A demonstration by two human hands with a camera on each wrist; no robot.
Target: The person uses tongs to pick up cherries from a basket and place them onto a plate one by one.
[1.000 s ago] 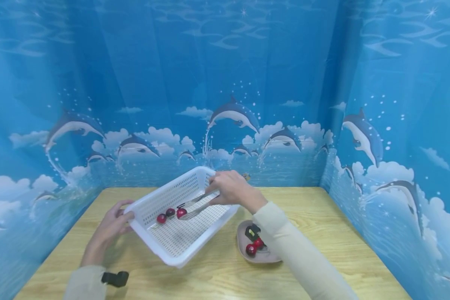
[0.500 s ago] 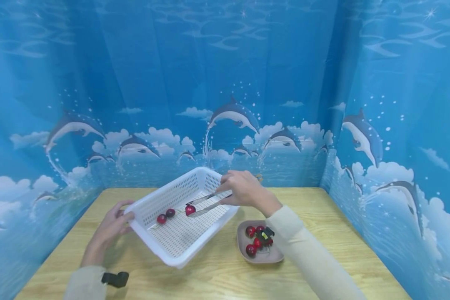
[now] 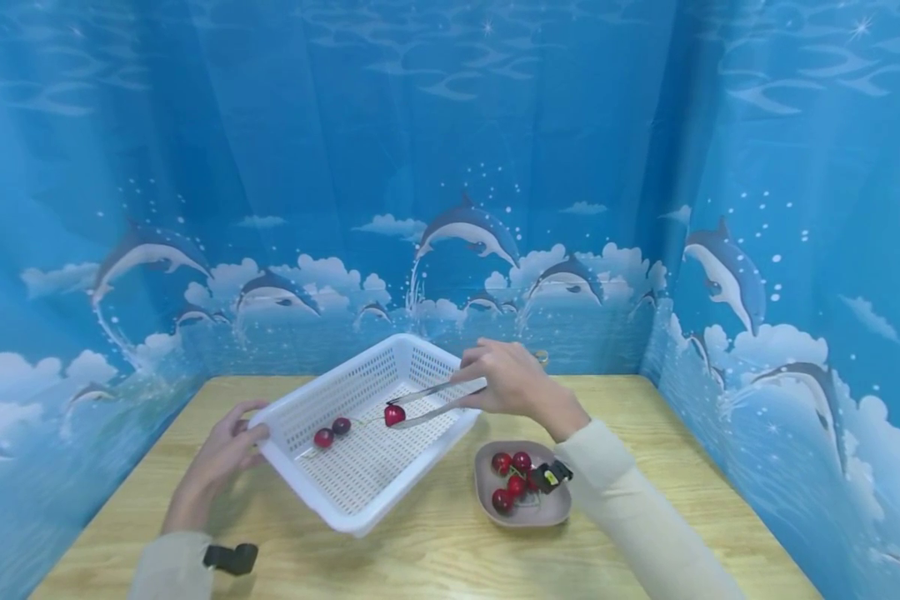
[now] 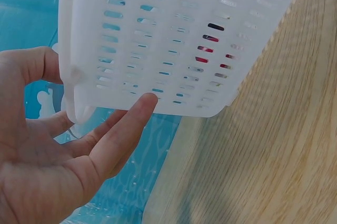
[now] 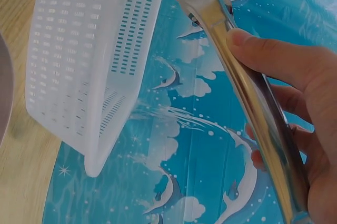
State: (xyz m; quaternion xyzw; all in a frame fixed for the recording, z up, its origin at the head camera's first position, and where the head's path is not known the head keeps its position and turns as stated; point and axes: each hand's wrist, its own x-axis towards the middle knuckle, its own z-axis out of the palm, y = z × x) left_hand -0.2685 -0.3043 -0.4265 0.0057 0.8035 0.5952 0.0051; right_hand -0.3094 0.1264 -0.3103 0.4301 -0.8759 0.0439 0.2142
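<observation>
White basket (image 3: 378, 467): tilted, to the right of the left hand and ahead of it; seemingly raised off the tabletop (image 3: 690, 483); likely light, thin-walled plastic, a little flexible; best held by the stiff rim, with support under the wall

Left hand (image 3: 225, 446): pinching the basket at its near end by the rim, thumb on one side, fingers underneath, one fingertip against the slotted wall

Right hand (image 3: 506, 377): curled around the metal tongs (image 3: 438, 409), thumb on one arm and fingers on the other, squeezing partway down the length

Metal tongs: pointing left and down from the right hand, into the basket; probably stiff, springy and smooth; best gripped mid-arm for light, even pressure

Held cherry (image 3: 394, 415): between the tong tips, left of the right hand, over the basket floor; contact with the floor impossible to tell; likely small, firm, slippery and easily bruised; best taken around the widest part, gently

Loose cherries (image 3: 341, 426): two, near each other on the basket floor, between the hands, nearer the left

Pinkish dish (image 3: 552, 510): on the tabletop, on the near side of the right hand, beside the sleeve (image 3: 622, 483)

Dish cherries (image 3: 502, 500): at least four, clustered, partly hidden behind the black wrist device (image 3: 552, 477)
</observation>
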